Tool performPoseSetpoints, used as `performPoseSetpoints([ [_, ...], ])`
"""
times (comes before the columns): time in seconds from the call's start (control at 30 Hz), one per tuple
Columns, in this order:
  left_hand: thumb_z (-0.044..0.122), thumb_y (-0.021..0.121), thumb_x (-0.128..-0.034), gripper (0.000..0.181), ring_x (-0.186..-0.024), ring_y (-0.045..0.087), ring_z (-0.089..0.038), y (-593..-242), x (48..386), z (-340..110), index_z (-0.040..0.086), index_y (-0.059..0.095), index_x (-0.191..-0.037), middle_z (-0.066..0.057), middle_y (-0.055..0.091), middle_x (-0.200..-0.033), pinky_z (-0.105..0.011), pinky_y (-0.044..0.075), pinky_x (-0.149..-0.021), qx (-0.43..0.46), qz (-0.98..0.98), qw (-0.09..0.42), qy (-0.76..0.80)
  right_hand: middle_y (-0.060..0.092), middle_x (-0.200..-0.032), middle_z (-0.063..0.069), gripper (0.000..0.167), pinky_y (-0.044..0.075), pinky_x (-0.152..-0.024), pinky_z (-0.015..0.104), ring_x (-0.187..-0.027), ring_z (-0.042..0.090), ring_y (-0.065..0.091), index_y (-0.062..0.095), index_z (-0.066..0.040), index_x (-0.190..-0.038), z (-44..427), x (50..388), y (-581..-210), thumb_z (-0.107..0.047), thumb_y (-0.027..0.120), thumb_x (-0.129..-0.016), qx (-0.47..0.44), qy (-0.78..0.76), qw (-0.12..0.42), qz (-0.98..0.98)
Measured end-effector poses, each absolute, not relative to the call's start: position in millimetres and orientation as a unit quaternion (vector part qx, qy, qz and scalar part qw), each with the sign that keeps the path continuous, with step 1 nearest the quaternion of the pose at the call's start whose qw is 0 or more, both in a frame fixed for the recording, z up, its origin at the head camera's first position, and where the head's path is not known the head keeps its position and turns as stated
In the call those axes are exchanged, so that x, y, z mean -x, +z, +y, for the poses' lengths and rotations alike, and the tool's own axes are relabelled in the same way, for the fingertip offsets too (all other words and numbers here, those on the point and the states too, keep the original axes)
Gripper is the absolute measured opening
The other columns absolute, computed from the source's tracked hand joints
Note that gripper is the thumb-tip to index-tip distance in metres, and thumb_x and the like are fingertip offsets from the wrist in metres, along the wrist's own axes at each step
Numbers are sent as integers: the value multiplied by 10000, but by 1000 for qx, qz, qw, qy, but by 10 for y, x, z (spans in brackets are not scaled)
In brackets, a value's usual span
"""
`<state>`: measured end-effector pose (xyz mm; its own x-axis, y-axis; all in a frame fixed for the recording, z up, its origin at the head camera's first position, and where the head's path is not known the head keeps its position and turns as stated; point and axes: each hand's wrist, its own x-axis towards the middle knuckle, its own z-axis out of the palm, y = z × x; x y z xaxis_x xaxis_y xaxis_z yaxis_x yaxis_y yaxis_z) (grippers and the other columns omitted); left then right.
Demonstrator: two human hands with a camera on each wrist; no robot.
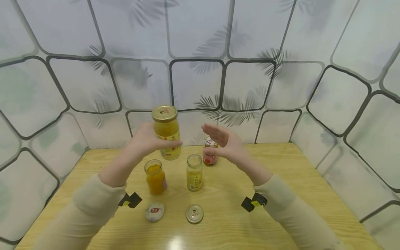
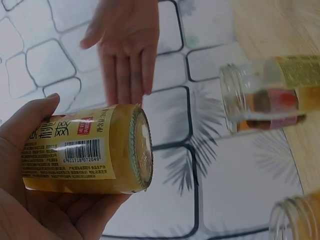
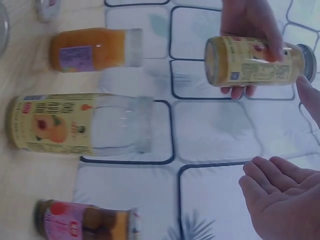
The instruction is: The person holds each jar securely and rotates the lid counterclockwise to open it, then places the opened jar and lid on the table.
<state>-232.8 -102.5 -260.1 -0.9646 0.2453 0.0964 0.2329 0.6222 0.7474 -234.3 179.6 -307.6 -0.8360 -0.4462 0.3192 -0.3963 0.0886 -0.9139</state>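
Observation:
My left hand [image 1: 144, 139] grips a closed glass jar [image 1: 166, 129] of yellow fruit with a gold lid and a yellow label. It is held upright above the table, its barcode showing in the left wrist view. Across from it, my right hand [image 1: 229, 145] is raised with straight fingers and thumb apart, touching nothing. Below stand two uncapped jars: one of orange contents [image 1: 156, 182] on the left, and a taller yellow-labelled jar [image 1: 194, 178] whose upper part is clear glass. A jar with a pink label [image 1: 210, 159] is partly behind my right hand.
On the wooden table [image 1: 281, 208], a white patterned lid [image 1: 154, 212] and a gold lid [image 1: 194, 213] lie in front of the uncapped jars. A patterned white curtain or wall covering [image 1: 197, 83] encloses the table's back and sides.

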Motion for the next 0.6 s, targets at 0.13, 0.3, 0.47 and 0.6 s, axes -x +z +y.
performPoseSetpoints([
  [0.13,371,917,-820,481,-1012,727,-304,-2588,2249,-902,45,713,-1110,-152,782,-1083,-492,581,-960,-153,898,9,413,443,-1652,229,1081,352,-1275,306,-1567,345,401,414,5,-1599,1840,2272,-2888,-506,906,-785,299,-609,7,735],
  [0.3,328,926,-809,455,-968,740,-268,-2622,2172,-773,51,721,-1105,-130,795,-1051,-464,592,-931,-191,887,15,420,470,-1655,155,852,355,-1267,258,-1564,281,421,432,-46,-1603,1873,2183,-2711,-242,877,-904,306,-594,-3,744],
  [0.47,316,942,-790,450,-940,747,-227,-2692,2116,-660,91,735,-1120,-81,807,-1042,-431,613,-881,-229,879,20,419,483,-1654,110,894,356,-1262,242,-1565,254,423,434,-65,-1607,1864,2074,-2595,-321,891,-882,321,-587,-1,743],
  [0.6,289,948,-783,458,-945,742,-188,-2751,2068,-589,141,737,-1161,-28,804,-1059,-401,616,-868,-257,864,32,431,472,-1656,145,1011,355,-1264,251,-1565,276,418,428,-31,-1602,1829,1982,-2533,-446,908,-815,351,-582,-6,734],
])
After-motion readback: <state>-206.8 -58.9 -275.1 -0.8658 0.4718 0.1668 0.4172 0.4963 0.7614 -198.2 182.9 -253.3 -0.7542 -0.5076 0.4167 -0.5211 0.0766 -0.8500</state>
